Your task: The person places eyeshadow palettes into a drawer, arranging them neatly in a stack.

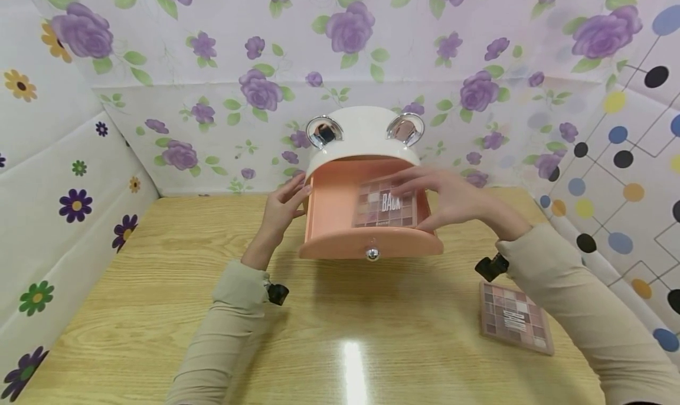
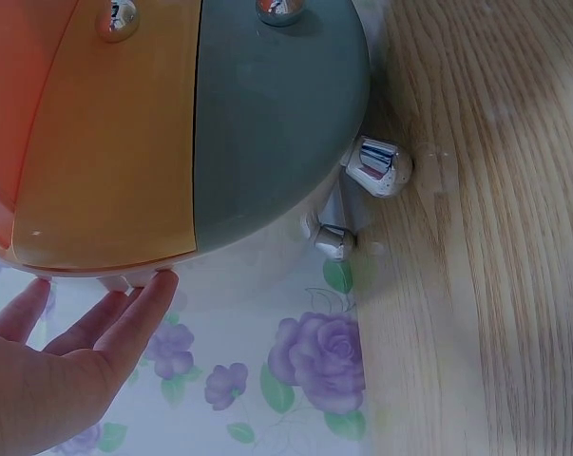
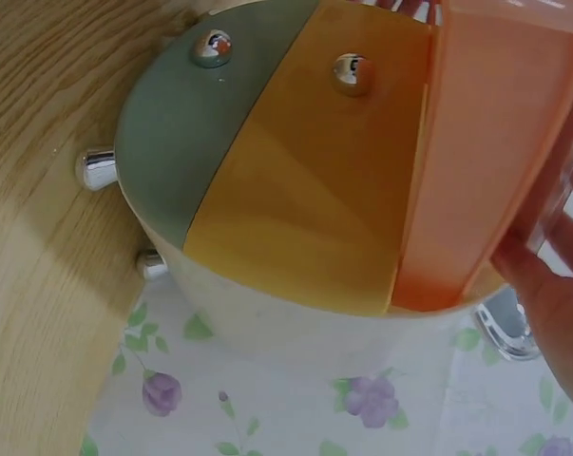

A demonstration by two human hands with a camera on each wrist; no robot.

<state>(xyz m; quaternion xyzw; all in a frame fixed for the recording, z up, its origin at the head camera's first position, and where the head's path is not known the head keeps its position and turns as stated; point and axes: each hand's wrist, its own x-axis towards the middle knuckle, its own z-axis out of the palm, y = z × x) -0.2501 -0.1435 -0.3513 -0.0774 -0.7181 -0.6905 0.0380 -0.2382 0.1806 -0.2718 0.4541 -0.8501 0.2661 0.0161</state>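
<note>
The right hand (image 1: pixel 451 197) held an eyeshadow palette (image 1: pixel 376 209) in its grip inside the peach drawer (image 1: pixel 340 244) of a white cabinet (image 1: pixel 366 130) near the far edge of the desk (image 1: pixel 175 257). The left hand (image 1: pixel 277 213), grip wide, touched the cabinet's side. A second palette (image 1: pixel 512 316) lay toward the right edge.

White capitals spell "BACK" across the palette (image 1: pixel 370 207) in the peach drawer (image 1: pixel 334 201), with a smaller line below too fine to catch; over on the surface (image 1: pixel 414 334), the second palette (image 1: pixel 515 317) carries white print, illegible from here.
</note>
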